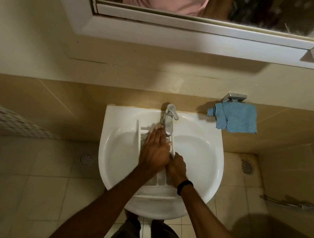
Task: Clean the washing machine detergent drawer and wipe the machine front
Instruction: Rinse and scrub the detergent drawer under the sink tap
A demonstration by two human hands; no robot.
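Curled tight round the right-hand wall of the detergent drawer, our right hand pins it in place, black wristband just behind the grip. The drawer lies lengthways in the sink, its front panel propped on the near rim behind the grip and its far end reaching under the tap.

Just left of the grip and touching it, our left hand lies flat inside the drawer's compartments, fingers straight and pressed together, holding nothing, no brush or sponge. It reads as a bare-handed scrub.

Beyond the fingertips stands the chrome tap, spout right over the drawer. Whether water is running, we cannot tell.

Further off, up and to the right of the grip, a blue cloth hangs from a wall holder, out of use.

So where are we? The drawer is out of the machine and mid-wash, so we judge the first half under way. The washing machine is nowhere in view. That leaves finishing the rinse, sliding the drawer back and wiping the front, and that cloth looks like the tool for it.

Farthest from the grip, the mirror cabinet hangs above. As for writing, there's a faint dark mark on the drawer's front panel, too small to read, and no brand legible anywhere.
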